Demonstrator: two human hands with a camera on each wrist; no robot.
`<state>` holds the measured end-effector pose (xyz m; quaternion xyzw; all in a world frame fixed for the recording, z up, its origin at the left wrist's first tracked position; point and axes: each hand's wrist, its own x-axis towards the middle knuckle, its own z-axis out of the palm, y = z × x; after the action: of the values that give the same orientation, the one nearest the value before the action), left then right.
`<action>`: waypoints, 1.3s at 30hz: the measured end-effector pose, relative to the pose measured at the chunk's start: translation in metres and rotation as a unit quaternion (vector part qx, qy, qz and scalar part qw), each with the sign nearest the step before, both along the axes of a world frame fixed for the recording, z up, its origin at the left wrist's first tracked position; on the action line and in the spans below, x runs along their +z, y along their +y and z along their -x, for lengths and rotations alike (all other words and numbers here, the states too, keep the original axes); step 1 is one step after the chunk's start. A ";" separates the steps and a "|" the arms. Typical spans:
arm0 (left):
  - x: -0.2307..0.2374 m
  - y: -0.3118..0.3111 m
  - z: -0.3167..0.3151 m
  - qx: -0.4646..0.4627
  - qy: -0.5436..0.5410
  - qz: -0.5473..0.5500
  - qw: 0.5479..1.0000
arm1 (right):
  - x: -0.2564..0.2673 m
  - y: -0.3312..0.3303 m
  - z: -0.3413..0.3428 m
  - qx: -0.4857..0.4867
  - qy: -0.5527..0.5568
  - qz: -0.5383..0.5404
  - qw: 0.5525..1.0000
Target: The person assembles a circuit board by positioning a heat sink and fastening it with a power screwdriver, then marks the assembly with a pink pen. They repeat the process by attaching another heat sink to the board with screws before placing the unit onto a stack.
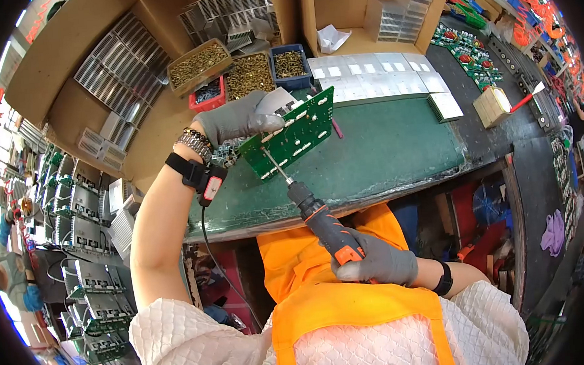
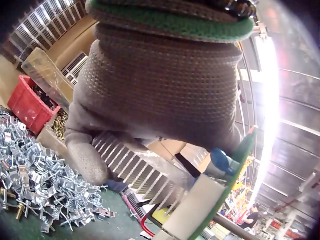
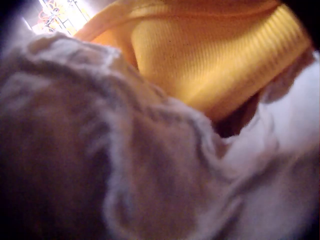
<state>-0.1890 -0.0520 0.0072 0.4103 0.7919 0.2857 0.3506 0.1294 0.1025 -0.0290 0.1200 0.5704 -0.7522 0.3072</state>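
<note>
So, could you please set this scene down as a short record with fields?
Left hand: gloved, holding up a green circuit board, tilted
Right hand: gloved, gripping a power screwdriver
Screwdriver bit: pointing at the board's lower left part; contact unclear
Work surface: green bench top
Under and beside left hand: pile of metal clips
Behind left hand: red bin; blue bin of brass-coloured hardware
Right wrist view: mostly blurred cloth
</note>
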 end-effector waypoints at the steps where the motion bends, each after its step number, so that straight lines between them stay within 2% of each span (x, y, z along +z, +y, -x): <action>1: -0.003 0.000 -0.001 0.001 0.001 -0.037 0.999 | -0.001 0.001 0.000 0.006 -0.001 0.001 1.000; 2: -0.005 0.000 -0.001 0.003 0.002 -0.073 0.997 | -0.002 0.001 0.000 0.012 -0.002 0.002 1.000; 6: -0.003 -0.001 -0.002 0.010 -0.005 -0.058 0.998 | -0.002 -0.001 -0.001 0.005 -0.008 -0.001 1.000; 9: -0.009 -0.002 0.001 0.045 0.037 -0.051 0.997 | 0.001 -0.002 0.000 0.008 -0.015 -0.005 1.000; 11: 0.000 -0.001 -0.001 0.003 0.004 -0.026 1.000 | -0.001 -0.003 -0.001 -0.002 0.004 0.002 1.000; 15: -0.003 -0.001 0.001 -0.003 -0.004 -0.029 1.000 | -0.002 -0.003 -0.002 -0.010 0.001 0.018 1.000; 17: -0.012 -0.002 0.007 0.026 0.036 -0.001 0.999 | -0.003 -0.002 -0.002 -0.009 0.001 0.038 0.999; 23: -0.011 0.000 0.007 0.010 0.035 0.003 0.999 | -0.003 -0.002 -0.002 -0.014 -0.004 0.057 0.998; 26: 0.012 0.003 -0.007 -0.009 -0.006 0.009 1.000 | -0.003 -0.002 -0.003 -0.015 -0.014 0.063 0.998; 32: 0.010 0.003 -0.006 -0.010 -0.002 0.003 1.000 | -0.004 -0.003 -0.003 -0.005 -0.006 0.006 1.000; 39: 0.003 0.001 -0.004 0.004 0.016 0.006 1.000 | -0.002 -0.002 -0.003 0.001 0.001 0.004 1.000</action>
<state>-0.1846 -0.0513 0.0100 0.4095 0.8010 0.2753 0.3389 0.1325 0.1007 -0.0307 0.1174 0.5681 -0.7543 0.3075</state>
